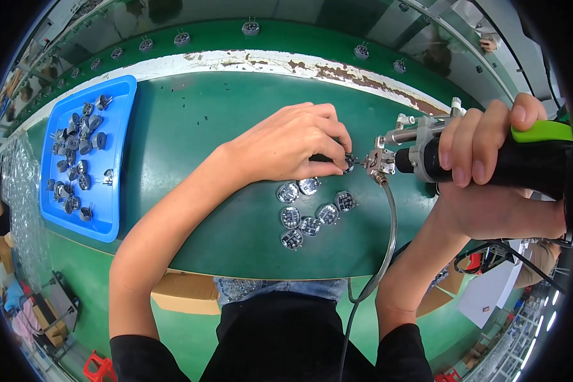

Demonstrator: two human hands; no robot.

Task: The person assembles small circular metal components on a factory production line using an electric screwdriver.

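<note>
My left hand (pixel 299 141) pinches a small round electronic part (pixel 349 165) between thumb and fingers over the green table. Wrapped in my right hand (pixel 484 156) is a black powered screwdriver (pixel 528 165) with a green lever. Its metal nose (pixel 380 162) points left, and the tip meets or nearly meets the pinched part. A clear hose (pixel 391 235) hangs from that nose. Just below my left hand lie several round silver parts with circuit boards (pixel 291 217), in a loose group.
On the left stands a blue tray (pixel 126 159) with several dark round parts. Beyond the table's chipped white edge (pixel 254 60), a green belt (pixel 216 35) carries similar parts. A cardboard box (pixel 184 294) sits below the front edge. Plastic wrap (pixel 22 204) lies at far left.
</note>
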